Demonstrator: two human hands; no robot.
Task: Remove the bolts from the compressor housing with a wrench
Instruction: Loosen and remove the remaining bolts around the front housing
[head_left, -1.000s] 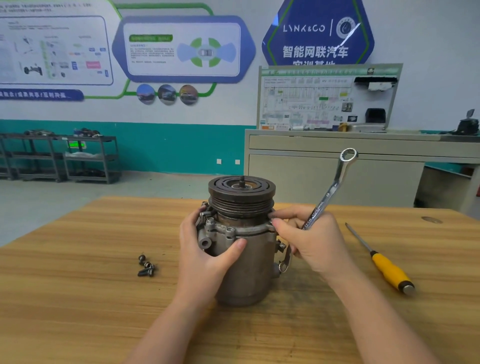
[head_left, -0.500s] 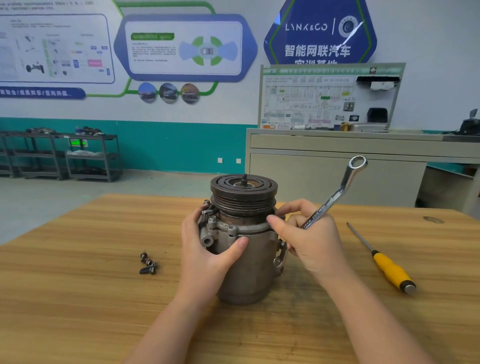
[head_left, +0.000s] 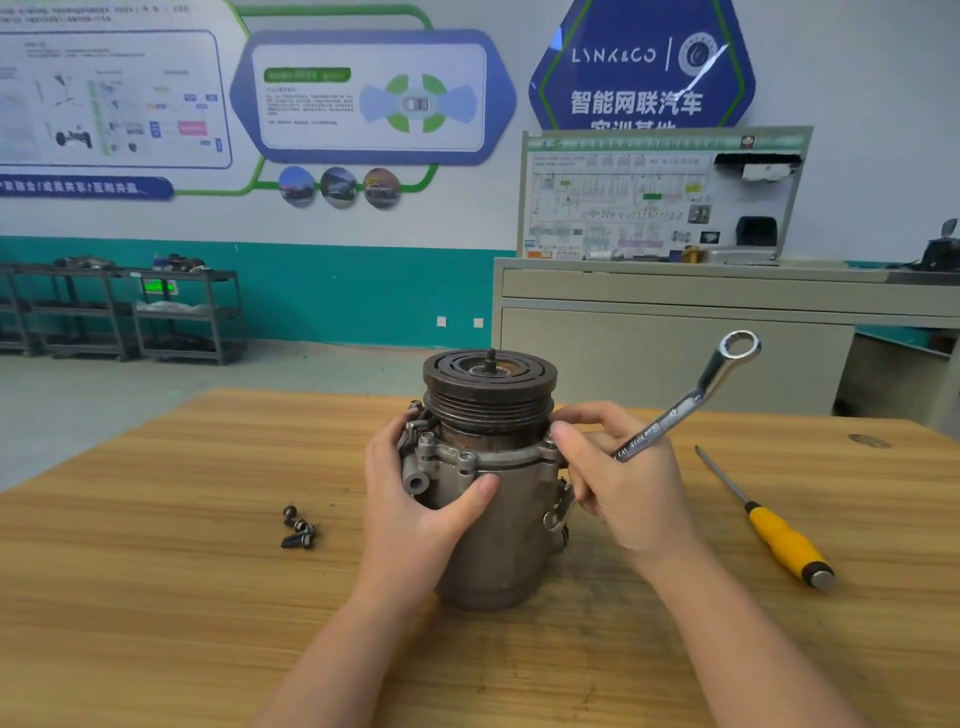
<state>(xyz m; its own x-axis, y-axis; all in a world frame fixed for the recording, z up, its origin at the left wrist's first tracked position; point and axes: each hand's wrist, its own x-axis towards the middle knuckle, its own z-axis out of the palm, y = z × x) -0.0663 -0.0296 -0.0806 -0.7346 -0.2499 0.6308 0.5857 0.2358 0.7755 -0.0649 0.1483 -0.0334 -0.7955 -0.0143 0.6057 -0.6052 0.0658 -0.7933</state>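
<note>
A grey metal compressor (head_left: 511, 525) with a dark pulley on top stands upright on the wooden table (head_left: 156, 597). My left hand (head_left: 415, 504) grips its left side, thumb across the front of the housing. My right hand (head_left: 628, 493) holds a silver ring wrench (head_left: 691, 397) whose free ring end points up and to the right. Thumb and forefinger of that hand pinch at a bolt on the right side of the housing flange. Two bolts (head_left: 427, 439) still sit in the flange at the front left. The wrench's lower end is hidden by my hand.
Three loose bolts (head_left: 300, 529) lie on the table left of the compressor. A yellow-handled screwdriver (head_left: 769, 525) lies at the right. Beyond the table's far edge stand a beige cabinet (head_left: 675, 338) and dark shelving (head_left: 119, 312) against the wall.
The wrench's free end has swung to the right and slightly down. My right thumb and forefinger have moved up to the flange's right side. My left hand keeps its grip.
</note>
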